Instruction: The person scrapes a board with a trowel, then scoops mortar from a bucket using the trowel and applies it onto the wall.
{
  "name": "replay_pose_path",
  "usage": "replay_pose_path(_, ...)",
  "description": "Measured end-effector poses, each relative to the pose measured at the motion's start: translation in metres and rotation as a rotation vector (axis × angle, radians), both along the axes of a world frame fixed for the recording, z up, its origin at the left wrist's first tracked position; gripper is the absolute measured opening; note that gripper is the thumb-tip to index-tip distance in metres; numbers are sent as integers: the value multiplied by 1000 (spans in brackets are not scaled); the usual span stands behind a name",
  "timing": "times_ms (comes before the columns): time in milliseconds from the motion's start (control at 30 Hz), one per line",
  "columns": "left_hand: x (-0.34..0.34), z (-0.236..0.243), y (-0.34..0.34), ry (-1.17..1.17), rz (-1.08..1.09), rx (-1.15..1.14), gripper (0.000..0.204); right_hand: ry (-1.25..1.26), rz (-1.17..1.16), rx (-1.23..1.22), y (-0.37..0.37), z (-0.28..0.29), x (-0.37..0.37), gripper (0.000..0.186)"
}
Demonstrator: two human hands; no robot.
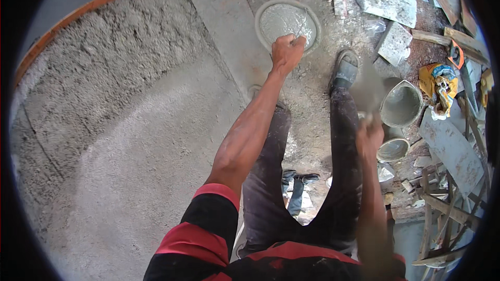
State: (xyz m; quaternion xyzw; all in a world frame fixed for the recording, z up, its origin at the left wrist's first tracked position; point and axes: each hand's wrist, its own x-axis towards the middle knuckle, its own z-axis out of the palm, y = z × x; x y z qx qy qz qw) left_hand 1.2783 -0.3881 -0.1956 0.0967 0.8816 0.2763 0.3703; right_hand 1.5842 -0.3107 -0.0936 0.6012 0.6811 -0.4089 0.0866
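Observation:
A round basin [258,27] of wet grey cement mix stands on the floor ahead of me. My left hand [287,54] is closed over the basin's near side. What its fingers hold, if anything, is hidden, and I cannot tell whether they touch the rim. To the right, my right hand [369,134] is smeared by motion and closed around the handle end of a trowel, whose blurred grey blade [367,87] points away from me. Beside the blade sits a cement-coated bucket [401,105], with a smaller container [394,149] just nearer.
Rough and smoothed cement [156,125] covers the left, bordered by an orange-brown curved edge [94,5] and a flat grey strip [221,15]. On the right lie a handsaw [457,54], a yellow bag [437,86], a grey board [453,145] and scrap wood [448,211].

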Motion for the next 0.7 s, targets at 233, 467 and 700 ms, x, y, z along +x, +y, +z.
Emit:
replay_pose_path(233, -33, -38, -98, -126, 312, 233, 47, 120, 775, -58, -3, -127, -106, 28)
replay_pose_path(467, -102, -98, -149, 232, 690, -7, 38, -332, 998, 79, -40, -192, -281, 25)
replay_pose_path(700, 19, 9, -304, -118, 475, -20, 49, -325, 728, -418, -45, -186, -267, 45)
